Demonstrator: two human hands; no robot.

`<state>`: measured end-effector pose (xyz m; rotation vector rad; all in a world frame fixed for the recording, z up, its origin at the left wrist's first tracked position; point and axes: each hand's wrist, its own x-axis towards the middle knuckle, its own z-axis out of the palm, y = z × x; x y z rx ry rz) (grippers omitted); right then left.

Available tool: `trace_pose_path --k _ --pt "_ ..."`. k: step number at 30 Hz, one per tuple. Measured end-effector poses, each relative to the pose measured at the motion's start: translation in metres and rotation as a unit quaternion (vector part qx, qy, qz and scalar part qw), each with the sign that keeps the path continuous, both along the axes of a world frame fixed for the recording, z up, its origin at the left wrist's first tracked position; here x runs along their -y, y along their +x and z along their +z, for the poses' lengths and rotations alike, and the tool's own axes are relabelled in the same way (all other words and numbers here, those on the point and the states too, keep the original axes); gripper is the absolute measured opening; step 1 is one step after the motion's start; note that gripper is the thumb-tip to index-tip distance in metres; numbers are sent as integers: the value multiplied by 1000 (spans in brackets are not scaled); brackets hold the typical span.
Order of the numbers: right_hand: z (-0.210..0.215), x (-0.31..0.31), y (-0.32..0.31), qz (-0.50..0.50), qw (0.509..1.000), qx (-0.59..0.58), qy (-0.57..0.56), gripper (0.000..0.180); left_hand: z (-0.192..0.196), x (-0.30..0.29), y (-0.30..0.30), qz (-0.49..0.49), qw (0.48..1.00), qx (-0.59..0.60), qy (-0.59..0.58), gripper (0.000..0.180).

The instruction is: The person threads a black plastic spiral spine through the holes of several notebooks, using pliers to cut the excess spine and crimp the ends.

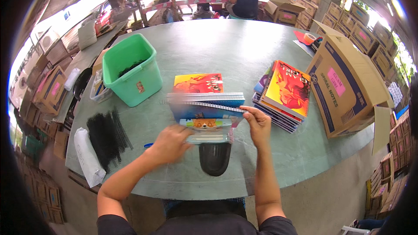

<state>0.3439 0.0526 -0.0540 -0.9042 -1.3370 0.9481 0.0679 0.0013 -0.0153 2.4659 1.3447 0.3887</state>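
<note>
- The grey-green tabletop (244,65) is carrying everything here, and its open near strip is probably giving both forearms enough room to work level.
- At the right, an open cardboard carton (344,85) is standing well apart from the hands, so it is likely not getting in their way.
- At the left, a green plastic bin (148,80) is holding a dark tangle.
- Right of centre, a stack of spiral notebooks (285,89) is lying slightly fanned; squaring it would probably be helping against slips.
- Left and near, a bundle of black plastic coils (106,135) is lying within the left hand's likely reach.
- At the centre, the blue-covered notebook (191,111) is resting just beyond a puppy-print block (207,124), its dotted binding edge facing up; good handling is calling for level, squared sheets.
- The right hand (260,126) is pinching that edge's right end between thumb and fingers; a light, steady grip should be sparing the corner.
- The left hand (167,146) is blurring beside the block; I cannot tell whether it is gripping anything.
- A blue pen (149,145) is lying by the left wrist, where it could be snagging.
</note>
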Motion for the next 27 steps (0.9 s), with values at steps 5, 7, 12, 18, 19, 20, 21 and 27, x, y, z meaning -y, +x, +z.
trace_pose_path --k 5,7,12,18,19,20,21,27 --pt "58 -14 8 152 970 192 -3 29 -61 34 -99 85 991 -56 -88 39" --pt "82 -21 -27 184 924 330 53 37 -85 41 -104 146 984 -84 -65 39" --pt "96 -22 -136 137 869 458 124 31 -8 19 -49 216 936 223 -166 26" --pt "96 -34 -149 216 908 357 39 33 13 5 -37 225 868 375 -235 30" --pt "101 -32 -149 228 897 378 29 34 12 4 -38 221 874 371 -222 31" --pt "104 -31 -148 237 887 396 17 35 12 3 -38 216 881 364 -210 32" --pt "101 -34 -147 241 890 385 30 35 11 2 -38 211 888 357 -198 33" --pt "77 -49 -145 252 895 346 129 34 18 -2 -35 200 883 375 -201 32"
